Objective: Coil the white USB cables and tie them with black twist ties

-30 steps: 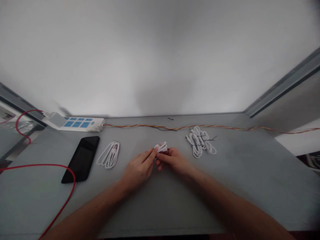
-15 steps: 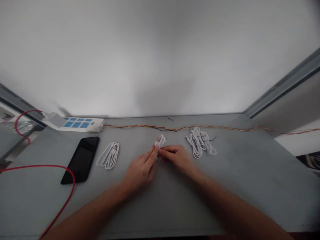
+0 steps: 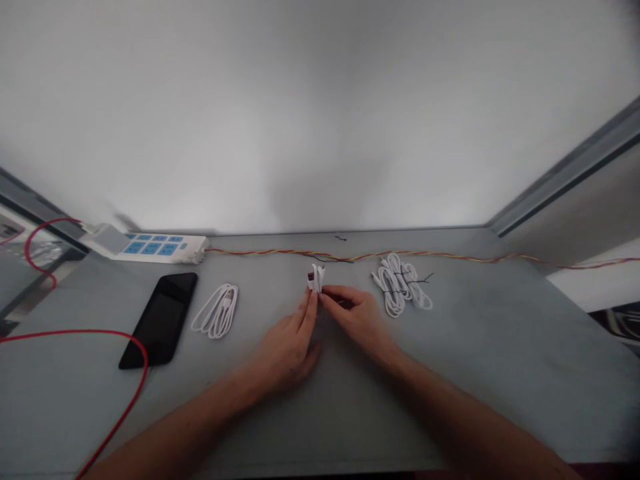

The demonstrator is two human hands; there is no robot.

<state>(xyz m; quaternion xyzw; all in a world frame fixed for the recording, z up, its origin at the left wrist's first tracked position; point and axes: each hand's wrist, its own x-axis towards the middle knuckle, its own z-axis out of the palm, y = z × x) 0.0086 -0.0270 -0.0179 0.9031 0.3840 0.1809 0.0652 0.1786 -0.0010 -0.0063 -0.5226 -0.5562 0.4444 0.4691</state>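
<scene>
We're right over the grey tabletop [image 3: 505, 347] here, and all the action is at the centre! The small folded bundle of white cable [image 3: 315, 278] stands upright just above the fingertips, with a little red mark showing on its left face. The right hand [image 3: 359, 320] comes in from the right, its fingers [image 3: 340, 295] curled inward, closing on the bottom of the bundle in a tight pinch. The left hand [image 3: 286, 352] is much more open, its fingers [image 3: 305, 313] extended and pointing up, with the tips right at the base of the bundle. We can't tell from here whether that hand is gripping or only touching.

Just to the right of the hands, we have a looped white cable tied with a thin black wire [image 3: 400, 285]. To the left lies a neat coil of white cable [image 3: 216, 311], and beside it a black smartphone [image 3: 160, 321] rests face up at an angle. A red cable [image 3: 75, 333] curves around the phone's lower end and runs off the table's left side. Along the back edge we can see a white power strip with blue sockets [image 3: 160, 248], and a twisted red-and-yellow wire [image 3: 360, 257] stretches away from it to the right, passing behind the hands and the tied cable.
</scene>
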